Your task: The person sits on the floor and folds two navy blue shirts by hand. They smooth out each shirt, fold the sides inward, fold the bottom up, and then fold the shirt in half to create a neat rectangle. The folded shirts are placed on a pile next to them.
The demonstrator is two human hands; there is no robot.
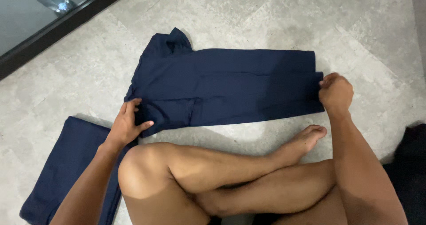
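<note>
A navy shirt (pixel 226 85) lies spread on the grey tiled floor (pixel 275 16), folded into a long band that runs left to right in front of the seated person. Its collar end bunches up at the upper left, near a dark door frame (pixel 62 27) that crosses the top left corner.

The left hand (pixel 126 125) rests on the shirt's lower left corner. Its fingers (pixel 132 106) lie spread and flat across the cloth, with the thumb stretched out along the edge; it presses rather than grips, so the hand is open on the fabric.

The right hand (pixel 336 94) is at the shirt's right end. Its fingers are curled tight into a fist-like pinch on the edge of the cloth, holding that end.

The person's crossed bare legs (pixel 213 176) fill the lower middle, just below the shirt's near edge, and one foot (pixel 304 140) points toward the right hand, close under the shirt's lower right corner. Nothing lies on top of the shirt.

A second navy cloth (pixel 57 171), folded flat, sits on the floor at the lower left, partly hidden under the left forearm and knee. A dark bundle (pixel 410 171) shows at the right edge, beside the right arm; what it is cannot be told.
</note>
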